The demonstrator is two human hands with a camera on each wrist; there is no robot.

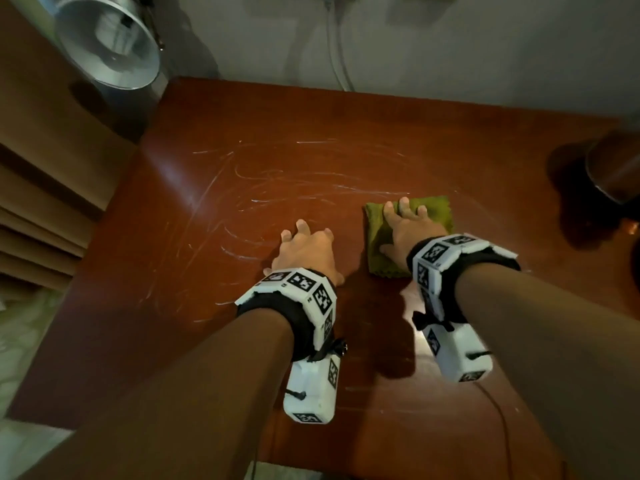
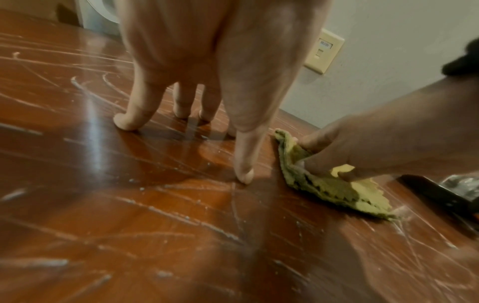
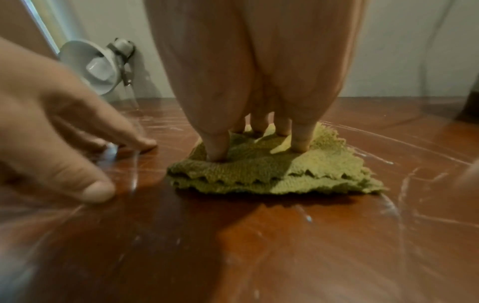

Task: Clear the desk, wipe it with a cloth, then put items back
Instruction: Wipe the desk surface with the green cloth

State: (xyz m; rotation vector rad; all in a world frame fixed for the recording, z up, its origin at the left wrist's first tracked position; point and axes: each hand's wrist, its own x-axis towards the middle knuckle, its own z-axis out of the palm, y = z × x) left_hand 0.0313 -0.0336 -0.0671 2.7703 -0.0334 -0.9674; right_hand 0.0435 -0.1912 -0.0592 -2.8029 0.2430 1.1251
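The reddish-brown wooden desk [image 1: 263, 161] carries white streaks across its top. A folded green cloth [image 1: 434, 211] lies right of the middle, also in the left wrist view [image 2: 324, 188] and the right wrist view [image 3: 259, 170]. My right hand [image 1: 403, 223] presses down on the cloth with spread, fairly straight fingers [image 3: 259, 123]. My left hand [image 1: 306, 244] stands just left of the cloth and apart from it. Its spread fingertips [image 2: 129, 123] touch the bare desk and it holds nothing.
A metal lamp shade [image 1: 107, 43] sits at the back left corner. A dark round object [image 1: 613, 168] stands at the right edge. Brown boards [image 1: 41, 202] are stacked left of the desk. A cable [image 1: 337, 46] hangs down the wall behind, near a wall socket [image 2: 324, 51].
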